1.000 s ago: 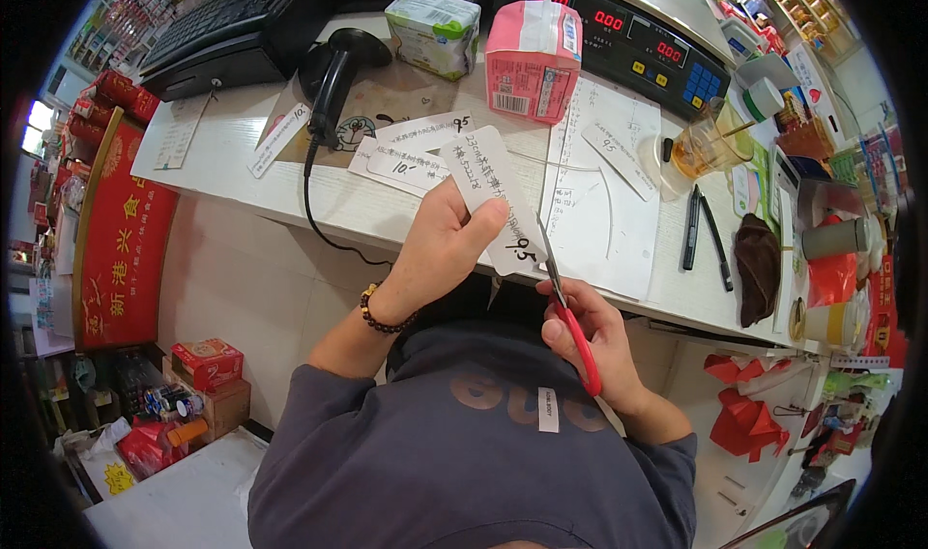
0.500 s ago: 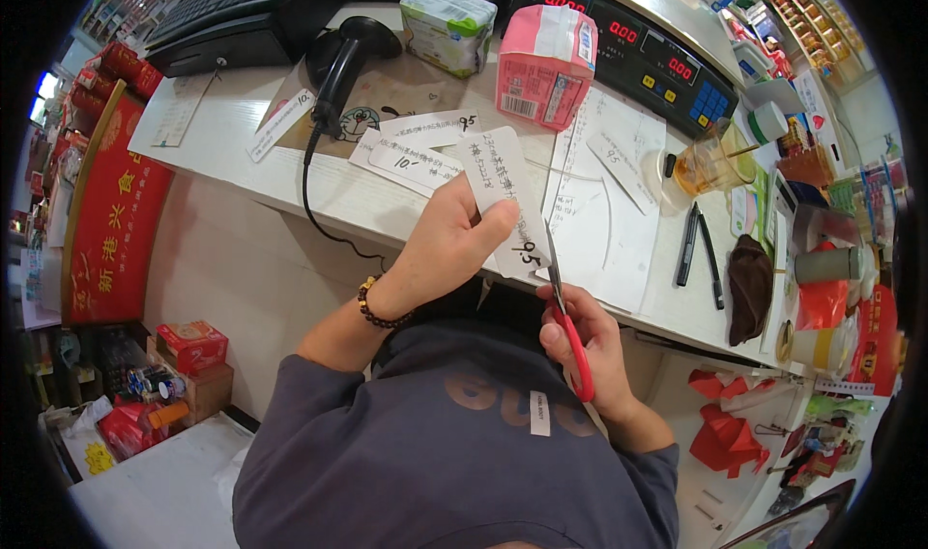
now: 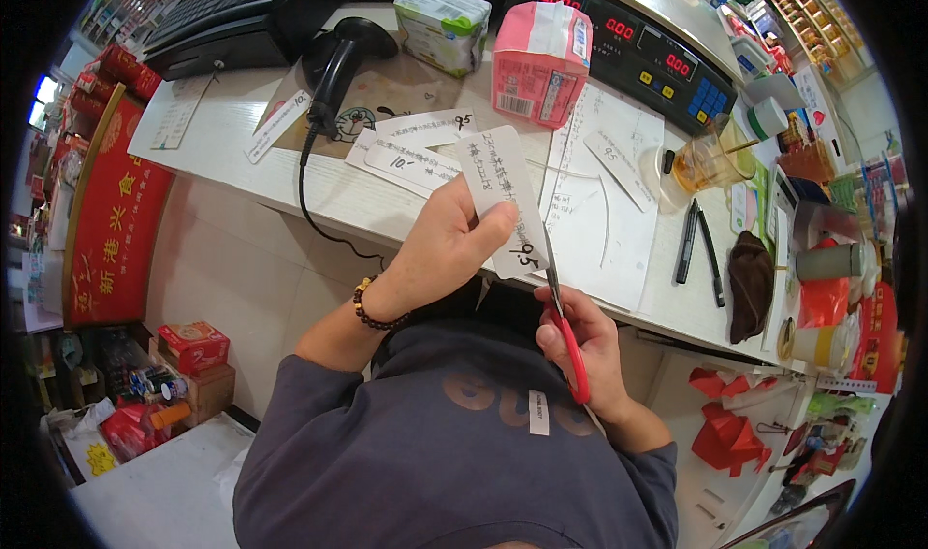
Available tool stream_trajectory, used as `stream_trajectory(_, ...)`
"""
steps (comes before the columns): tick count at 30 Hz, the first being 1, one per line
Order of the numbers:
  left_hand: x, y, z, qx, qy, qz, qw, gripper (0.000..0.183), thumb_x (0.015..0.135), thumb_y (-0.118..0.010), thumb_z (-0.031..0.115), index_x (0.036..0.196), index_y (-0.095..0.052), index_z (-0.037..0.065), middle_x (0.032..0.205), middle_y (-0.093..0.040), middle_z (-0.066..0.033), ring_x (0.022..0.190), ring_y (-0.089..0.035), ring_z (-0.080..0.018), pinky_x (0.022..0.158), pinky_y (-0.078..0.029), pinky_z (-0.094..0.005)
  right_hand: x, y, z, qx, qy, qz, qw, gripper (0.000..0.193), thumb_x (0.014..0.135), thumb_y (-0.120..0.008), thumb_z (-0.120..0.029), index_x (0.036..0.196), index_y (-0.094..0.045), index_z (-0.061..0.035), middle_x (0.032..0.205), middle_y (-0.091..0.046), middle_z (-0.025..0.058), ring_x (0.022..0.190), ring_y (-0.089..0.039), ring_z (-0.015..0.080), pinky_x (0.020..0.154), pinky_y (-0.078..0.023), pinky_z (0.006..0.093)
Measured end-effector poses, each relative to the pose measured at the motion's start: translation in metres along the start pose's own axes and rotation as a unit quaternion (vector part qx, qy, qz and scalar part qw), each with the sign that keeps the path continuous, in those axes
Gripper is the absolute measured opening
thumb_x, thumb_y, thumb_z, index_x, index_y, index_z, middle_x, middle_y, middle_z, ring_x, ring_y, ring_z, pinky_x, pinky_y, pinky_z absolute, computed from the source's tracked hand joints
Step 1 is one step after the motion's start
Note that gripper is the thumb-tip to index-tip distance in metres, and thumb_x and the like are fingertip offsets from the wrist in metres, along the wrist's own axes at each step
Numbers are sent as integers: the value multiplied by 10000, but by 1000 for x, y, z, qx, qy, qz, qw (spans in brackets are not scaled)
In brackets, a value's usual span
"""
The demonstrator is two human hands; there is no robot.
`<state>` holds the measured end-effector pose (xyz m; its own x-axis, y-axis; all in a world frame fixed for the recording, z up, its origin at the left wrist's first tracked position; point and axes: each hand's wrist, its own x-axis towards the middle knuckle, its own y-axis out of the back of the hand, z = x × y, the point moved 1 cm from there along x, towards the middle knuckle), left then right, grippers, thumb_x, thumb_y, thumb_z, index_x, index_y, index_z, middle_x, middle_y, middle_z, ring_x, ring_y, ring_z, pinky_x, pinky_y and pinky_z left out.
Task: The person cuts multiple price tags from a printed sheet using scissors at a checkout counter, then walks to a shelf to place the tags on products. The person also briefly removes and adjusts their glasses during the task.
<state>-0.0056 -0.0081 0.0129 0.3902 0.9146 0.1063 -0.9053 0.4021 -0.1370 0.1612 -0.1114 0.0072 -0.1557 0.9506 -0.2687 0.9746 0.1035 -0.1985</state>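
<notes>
A white card (image 3: 495, 167) with black handwriting is pinched between the thumb and fingers of my left hand (image 3: 445, 245), tilted above the counter's front edge. My right hand (image 3: 586, 341) grips a pair of red-handled scissors (image 3: 573, 351). Their blades point up along the card's right edge, near its lower corner; whether they are cutting into it I cannot tell. Other handwritten cards (image 3: 414, 129) lie on the counter behind my left hand. Under and beyond the scissors are large sheets of written paper (image 3: 619, 259), with a thin curved paper strip (image 3: 607, 222) on them.
A black barcode scanner (image 3: 338, 75) on a stand trails its cord over the counter edge. Behind are a pink package (image 3: 541, 66), a green-white package (image 3: 442, 29) and a scale (image 3: 667, 66). To the right stand a drink cup (image 3: 698, 167), pens (image 3: 688, 245) and a brown pouch (image 3: 750, 288).
The card has turned slightly in my left hand and shows a little more of its face. The scissors stay at its right edge. The view has shifted very slightly.
</notes>
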Motion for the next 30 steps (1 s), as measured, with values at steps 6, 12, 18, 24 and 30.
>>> stream_trajectory(6,0,0,1,18,-5,-4,1000,194,852,-484,119,969,-498,-35,801,-552,-9,702,-479,-39,603,-408,-209,0,1,2,0,8,1,1000,353,813,-616,-47,1139,-491,9,740,-414,-56,664,-377,18,594,-325,155)
stream_trajectory(12,0,-1,2,21,2,0,1000,198,851,-488,120,973,-496,-36,800,-547,-6,699,-475,-39,603,-406,-210,0,2,3,-12,12,5,1000,348,811,-628,-66,1131,-506,-1,733,-409,-64,653,-370,15,585,-315,149)
stream_trajectory(18,-1,0,3,15,17,-6,1000,195,864,-489,124,979,-512,-31,861,-574,-22,768,-503,-56,665,-420,-219,0,2,4,-20,1,15,1000,349,806,-641,-86,1123,-519,-6,724,-418,-67,638,-367,8,564,-305,145)
stream_trajectory(24,-1,-2,4,-11,11,-4,1000,188,871,-491,131,970,-523,-26,875,-581,-24,784,-511,-62,684,-422,-222,1,3,4,-39,5,18,999,357,802,-648,-92,1125,-520,-5,710,-424,-71,615,-370,4,538,-303,143)
stream_trajectory(30,-1,-1,4,-12,16,-10,1000,201,874,-494,140,985,-514,-26,885,-580,-28,796,-510,-64,698,-424,-226,0,2,4,-21,0,20,1000,359,804,-647,-97,1125,-518,0,711,-432,-68,616,-373,2,534,-302,141)
